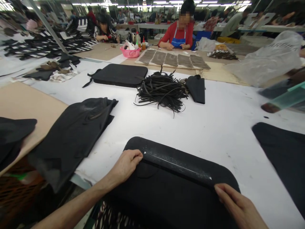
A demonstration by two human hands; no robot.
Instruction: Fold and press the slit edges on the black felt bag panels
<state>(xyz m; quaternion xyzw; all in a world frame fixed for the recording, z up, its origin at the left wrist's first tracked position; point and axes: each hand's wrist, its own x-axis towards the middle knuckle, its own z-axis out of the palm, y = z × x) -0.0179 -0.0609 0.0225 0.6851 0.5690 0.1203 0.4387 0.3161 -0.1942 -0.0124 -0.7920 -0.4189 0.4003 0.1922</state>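
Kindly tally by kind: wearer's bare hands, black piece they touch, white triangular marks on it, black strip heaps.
Bare left hand, right hand: 2
Large black rounded-corner piece: 1
Small white triangular marks: 2
Heap of thin black strips: 1
Total: 6

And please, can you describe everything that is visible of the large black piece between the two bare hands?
The black piece looks like smooth, perhaps padded sheet material, with rounded far corners. Its far part is over the white table, slanting so the left corner is farther away; its near part leaves the picture below. Across it runs a glossy dark band with pale smudges and a small white mark near each end. The left hand and right hand touch it near those ends.
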